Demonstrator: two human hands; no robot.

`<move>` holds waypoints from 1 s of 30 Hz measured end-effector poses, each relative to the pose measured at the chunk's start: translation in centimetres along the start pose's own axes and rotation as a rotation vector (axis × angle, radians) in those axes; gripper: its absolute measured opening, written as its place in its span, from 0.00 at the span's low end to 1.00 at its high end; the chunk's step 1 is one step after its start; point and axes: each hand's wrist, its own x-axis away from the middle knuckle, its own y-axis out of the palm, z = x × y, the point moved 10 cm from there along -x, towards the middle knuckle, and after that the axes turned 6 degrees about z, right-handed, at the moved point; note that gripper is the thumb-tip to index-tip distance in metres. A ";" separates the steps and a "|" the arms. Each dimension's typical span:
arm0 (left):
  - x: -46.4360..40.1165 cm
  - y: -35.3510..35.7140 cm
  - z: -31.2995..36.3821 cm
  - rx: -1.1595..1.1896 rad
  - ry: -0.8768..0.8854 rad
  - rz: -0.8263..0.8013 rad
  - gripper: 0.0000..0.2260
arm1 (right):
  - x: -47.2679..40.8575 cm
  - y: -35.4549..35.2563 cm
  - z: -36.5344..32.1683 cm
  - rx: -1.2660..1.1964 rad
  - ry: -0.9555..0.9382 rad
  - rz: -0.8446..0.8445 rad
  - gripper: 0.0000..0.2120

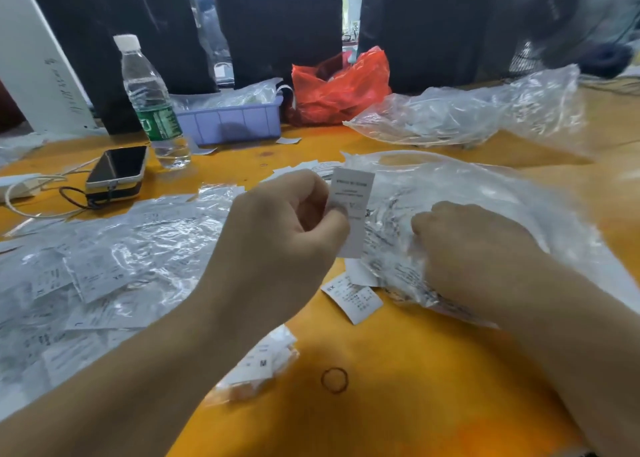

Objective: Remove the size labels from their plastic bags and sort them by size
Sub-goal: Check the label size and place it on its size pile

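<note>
Several clear bags lie over the orange table (398,404). One big bag (485,193) sits under the right hand (474,245), crumpled, with printed white slips showing through the film. Another bag (114,248) spreads flat at the left, with loose labels on and under it, some marked with size letters. A third bag (478,110) lies further back at the right, also with pale slips inside. A lilac tray (235,120) behind holds more clear plastic, and a red bag (343,89) stands beside it, contents hidden.

The left hand (284,231) pinches one white label (353,210) between thumb and curled fingers, holding it upright above the table, just left of the right hand. The label is a narrow strip with small grey print, too blurred to read. The right hand is curled, knuckles up, gripping the big bag's film.

A label marked XS (353,297) lies on bare table between the arms; a small packet (259,366) with an M showing sits under the left forearm. A rubber band (334,380) lies near it. Bare orange surface runs from there to the near edge. At the far left stand a water bottle (152,100) and a phone (117,169).
</note>
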 end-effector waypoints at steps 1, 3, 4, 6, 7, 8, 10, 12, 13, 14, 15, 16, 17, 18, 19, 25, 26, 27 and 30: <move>0.0 0.2 0.0 0.002 -0.005 0.000 0.08 | 0.1 0.0 0.2 0.004 0.007 0.006 0.05; 0.3 0.7 -0.3 0.000 -0.023 0.003 0.08 | 0.4 -0.1 -0.1 -0.021 0.004 0.058 0.09; 0.4 1.0 -0.5 -0.002 -0.037 0.004 0.08 | 0.5 0.0 -0.1 -0.035 0.005 0.074 0.12; 0.6 1.3 -0.8 0.001 -0.056 0.003 0.08 | 0.4 0.0 -0.2 -0.091 0.013 0.096 0.13; 0.6 1.3 -0.8 0.004 -0.058 0.005 0.08 | 0.4 -0.1 -0.3 -0.123 0.021 0.098 0.11; 0.7 1.3 -0.9 0.005 -0.058 0.007 0.08 | 0.4 -0.2 -0.3 -0.162 0.020 0.105 0.09; 0.7 1.1 -1.1 0.007 -0.061 0.012 0.08 | 0.3 -0.7 -0.3 -0.245 -0.003 0.146 0.05; 0.7 0.9 -1.3 0.014 -0.069 0.009 0.08 | 0.2 -1.4 -0.6 -0.335 -0.043 0.216 0.08; 0.7 0.8 -1.4 0.024 -0.073 0.009 0.07 | 0.2 -2.0 -0.7 -0.389 -0.064 0.271 0.10; 0.8 0.6 -1.5 0.041 -0.080 0.008 0.07 | 0.4 -2.8 -0.9 -0.446 -0.083 0.333 0.11; 0.8 0.4 -1.7 0.063 -0.090 0.006 0.07 | 0.5 -3.5 -0.9 -0.507 -0.091 0.392 0.11; 0.8 0.1 -1.8 0.087 -0.099 0.004 0.07 | 0.8 -4.1 -0.9 -0.570 -0.098 0.447 0.11; 0.8 -0.2 -2.0 0.109 -0.109 0.007 0.07 | 1.1 -4.7 -0.9 -0.630 -0.102 0.496 0.11; 0.7 -0.6 -2.2 0.130 -0.120 0.013 0.07 | 1.4 -5.2 -0.8 -0.689 -0.106 0.540 0.10; 0.6 -1.0 -2.4 0.148 -0.133 0.021 0.07 | 1.7 -5.5 -0.6 -0.756 -0.104 0.574 0.10; 0.0 -1.9 -2.8 0.215 -0.174 0.035 0.08 | 1.9 -5.8 -0.7 -1.015 -0.083 0.575 0.13; -0.1 -2.1 -2.7 0.221 -0.171 0.034 0.08 | 1.9 -5.8 -0.9 -1.045 -0.083 0.560 0.14; -0.1 -2.4 -2.7 0.229 -0.168 0.035 0.09 | 2.0 -5.9 -1.1 -1.069 -0.085 0.550 0.15; -0.3 -3.9 -2.6 0.224 -0.147 0.036 0.08 | 2.2 -6.5 -1.8 -1.131 -0.101 0.527 0.15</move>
